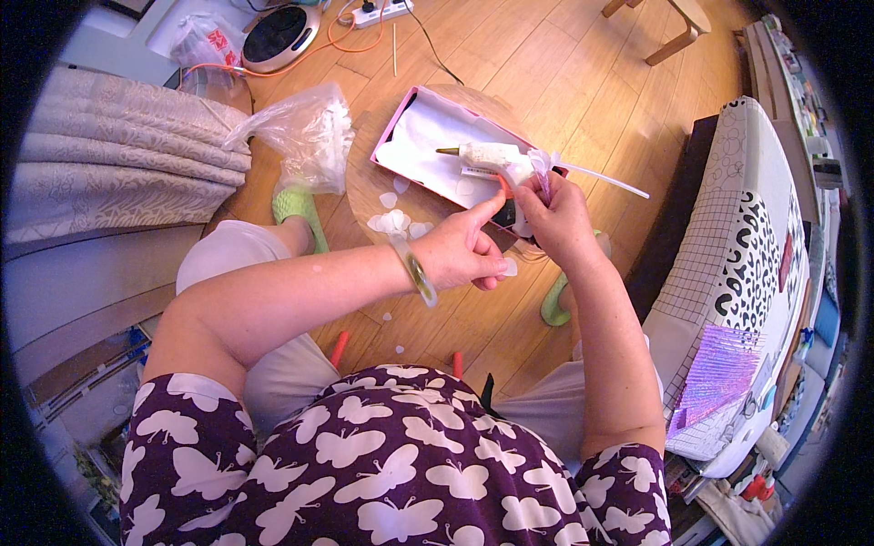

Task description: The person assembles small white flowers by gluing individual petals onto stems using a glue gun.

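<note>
My left hand (464,256) pinches a small white petal (509,267) between thumb and fingers. Its index finger points out toward the orange trigger (505,187) of a white glue gun (488,155); whether they touch, I cannot tell. In my right hand (563,215) is a thin purple stem (544,188), topped by a small cluster of white petals (539,160). The gun rests over a shallow pink-edged box (427,130), nozzle to the left. From behind the cluster a pale glue stick (608,181) extends right.
Loose white petals (392,222) lie on the round wooden tabletop (365,184), beside a clear plastic bag (311,130) of white pieces. Purple shiny strips (717,375) lie on a patterned cover at right. An orange cord (334,48) and power strip (382,12) are on the floor.
</note>
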Demonstrator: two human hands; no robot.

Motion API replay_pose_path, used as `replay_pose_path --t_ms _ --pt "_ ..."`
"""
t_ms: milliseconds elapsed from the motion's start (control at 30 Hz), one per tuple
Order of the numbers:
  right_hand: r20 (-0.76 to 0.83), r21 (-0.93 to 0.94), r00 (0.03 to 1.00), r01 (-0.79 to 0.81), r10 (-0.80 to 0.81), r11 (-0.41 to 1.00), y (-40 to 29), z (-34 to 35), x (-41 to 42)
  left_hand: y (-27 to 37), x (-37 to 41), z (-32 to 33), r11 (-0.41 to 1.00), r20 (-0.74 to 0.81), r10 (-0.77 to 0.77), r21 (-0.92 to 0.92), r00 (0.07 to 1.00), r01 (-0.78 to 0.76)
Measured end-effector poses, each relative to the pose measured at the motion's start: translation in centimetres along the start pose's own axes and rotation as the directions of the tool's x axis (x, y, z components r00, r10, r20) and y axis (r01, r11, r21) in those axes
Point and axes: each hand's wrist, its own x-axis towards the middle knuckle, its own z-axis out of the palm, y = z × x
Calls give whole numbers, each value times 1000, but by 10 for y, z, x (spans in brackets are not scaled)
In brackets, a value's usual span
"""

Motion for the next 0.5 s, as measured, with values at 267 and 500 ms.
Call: replay_pose_path --t_ms 267,500 --pt "-9 -20 1000 -5 5 1000 -2 -1 -1 0 1 2 1000 -14 0 6 1000 0" --pt "-27 -47 999 43 -44 998 -1 0 -1 0 0 3 1000 -19 6 -5 1000 -6"
